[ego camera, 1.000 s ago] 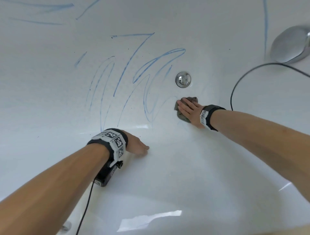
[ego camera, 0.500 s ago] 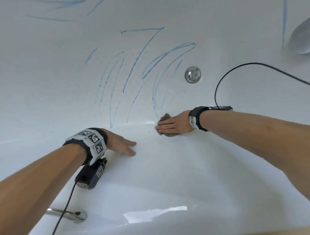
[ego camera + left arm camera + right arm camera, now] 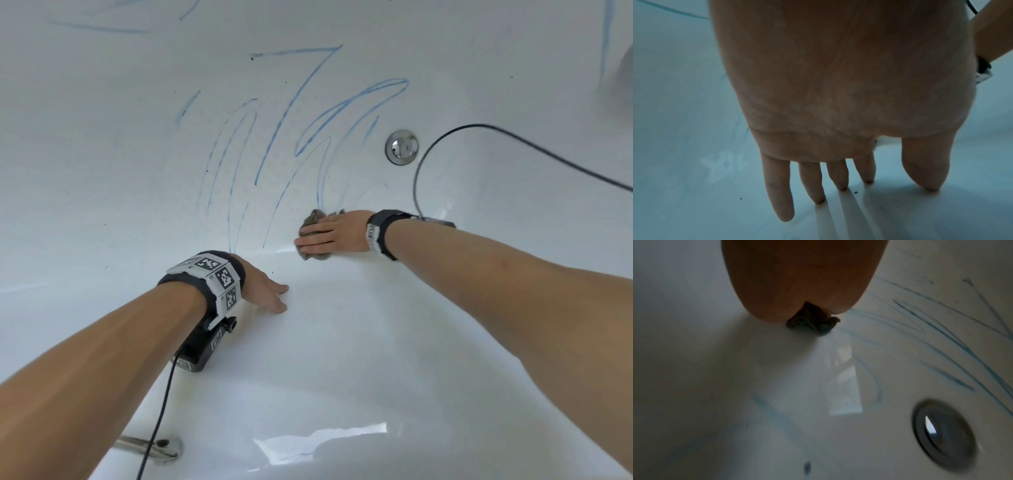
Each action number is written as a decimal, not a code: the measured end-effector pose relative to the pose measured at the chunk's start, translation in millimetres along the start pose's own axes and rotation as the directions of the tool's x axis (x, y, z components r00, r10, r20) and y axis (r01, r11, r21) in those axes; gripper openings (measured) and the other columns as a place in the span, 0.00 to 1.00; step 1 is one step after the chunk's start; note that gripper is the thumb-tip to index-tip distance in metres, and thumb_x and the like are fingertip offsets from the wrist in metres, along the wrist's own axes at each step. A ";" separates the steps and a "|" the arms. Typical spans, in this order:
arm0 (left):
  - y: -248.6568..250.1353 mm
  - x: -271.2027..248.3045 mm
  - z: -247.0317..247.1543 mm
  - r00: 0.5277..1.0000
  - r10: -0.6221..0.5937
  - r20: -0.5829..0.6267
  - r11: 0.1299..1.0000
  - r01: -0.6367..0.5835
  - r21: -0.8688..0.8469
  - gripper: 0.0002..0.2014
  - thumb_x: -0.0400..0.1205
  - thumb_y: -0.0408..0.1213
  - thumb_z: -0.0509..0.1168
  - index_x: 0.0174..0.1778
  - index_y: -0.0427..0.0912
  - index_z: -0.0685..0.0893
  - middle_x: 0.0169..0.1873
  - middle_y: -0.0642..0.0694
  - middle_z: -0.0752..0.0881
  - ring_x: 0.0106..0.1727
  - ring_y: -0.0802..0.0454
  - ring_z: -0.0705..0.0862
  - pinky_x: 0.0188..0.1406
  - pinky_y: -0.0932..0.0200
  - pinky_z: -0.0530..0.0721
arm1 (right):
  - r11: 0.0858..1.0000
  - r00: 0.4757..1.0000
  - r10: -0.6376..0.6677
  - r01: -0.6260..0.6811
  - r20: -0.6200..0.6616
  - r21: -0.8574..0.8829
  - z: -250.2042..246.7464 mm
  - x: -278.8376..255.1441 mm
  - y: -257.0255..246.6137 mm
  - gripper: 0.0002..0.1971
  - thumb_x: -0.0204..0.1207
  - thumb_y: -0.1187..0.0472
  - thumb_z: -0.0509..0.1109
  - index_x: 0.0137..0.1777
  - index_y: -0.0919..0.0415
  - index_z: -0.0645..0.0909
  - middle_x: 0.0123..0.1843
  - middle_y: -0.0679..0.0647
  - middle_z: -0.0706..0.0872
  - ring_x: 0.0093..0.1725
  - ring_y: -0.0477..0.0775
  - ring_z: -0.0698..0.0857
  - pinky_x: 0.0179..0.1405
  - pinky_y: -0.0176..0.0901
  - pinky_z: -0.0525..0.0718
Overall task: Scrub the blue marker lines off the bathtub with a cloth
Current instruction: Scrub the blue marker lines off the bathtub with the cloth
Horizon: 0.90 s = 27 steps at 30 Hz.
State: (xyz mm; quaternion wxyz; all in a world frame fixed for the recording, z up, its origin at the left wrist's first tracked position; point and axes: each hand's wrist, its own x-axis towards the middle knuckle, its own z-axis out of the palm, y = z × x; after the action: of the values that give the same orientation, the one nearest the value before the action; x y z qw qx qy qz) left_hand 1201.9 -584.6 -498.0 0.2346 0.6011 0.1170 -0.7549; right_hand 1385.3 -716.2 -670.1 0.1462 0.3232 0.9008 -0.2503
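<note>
Blue marker lines (image 3: 308, 137) loop across the white bathtub wall (image 3: 102, 154), and fainter smears run below them. My right hand (image 3: 329, 234) lies flat with straight fingers on a crumpled grey-brown cloth (image 3: 313, 219), pressing it onto the lower ends of the lines where wall meets floor. In the right wrist view the cloth (image 3: 813, 321) sticks out from under the palm, beside the blue lines (image 3: 941, 337). My left hand (image 3: 267, 287) rests flat on the tub floor, left of the cloth. Its fingers (image 3: 781, 194) are spread, straight and empty.
A round chrome disc (image 3: 402, 147) sits in the tub wall up and right of the cloth. A black cable (image 3: 479, 128) arcs from my right wrist toward the right edge. A chrome fitting (image 3: 150, 445) lies near the bottom left. More blue strokes (image 3: 606, 34) mark the top corners.
My right hand has slid the cloth from just under the chrome disc down and left to the foot of the blue lines. The left hand stays planted on the tub floor.
</note>
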 end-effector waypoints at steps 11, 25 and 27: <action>23.0 -3.8 -9.0 1.000 -0.004 -0.025 0.992 0.007 0.124 0.31 0.89 0.57 0.47 0.88 0.58 0.46 0.86 0.44 0.56 0.86 0.44 0.55 0.81 0.47 0.53 | 0.819 0.830 0.536 -0.556 0.155 0.145 20.2 -159.8 49.6 0.46 0.72 0.78 0.57 0.88 0.56 0.43 0.88 0.51 0.40 0.87 0.62 0.47 0.82 0.58 0.61; 23.0 0.8 -8.8 1.000 -0.014 -0.022 0.991 0.017 0.136 0.31 0.89 0.58 0.47 0.87 0.59 0.45 0.87 0.43 0.54 0.86 0.43 0.54 0.82 0.46 0.52 | 0.119 0.193 0.874 -0.975 0.446 0.190 4.7 -118.3 11.2 0.20 0.73 0.74 0.66 0.65 0.65 0.76 0.64 0.64 0.70 0.65 0.67 0.72 0.49 0.61 0.84; 23.2 1.3 -9.6 1.000 -0.009 -0.028 0.991 0.012 0.136 0.31 0.89 0.58 0.47 0.87 0.59 0.46 0.87 0.44 0.55 0.86 0.43 0.54 0.82 0.46 0.52 | 0.180 0.266 0.829 -0.960 0.492 0.217 1.8 -104.7 4.2 0.16 0.77 0.72 0.63 0.64 0.64 0.77 0.63 0.64 0.70 0.64 0.68 0.72 0.55 0.64 0.84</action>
State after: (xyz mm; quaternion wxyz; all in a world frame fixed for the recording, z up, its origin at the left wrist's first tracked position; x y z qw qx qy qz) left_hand 1221.3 -600.5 -499.2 0.1874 0.6255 0.0717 -0.7540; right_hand 1466.6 -767.7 -628.6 0.2982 0.7798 0.4094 -0.3679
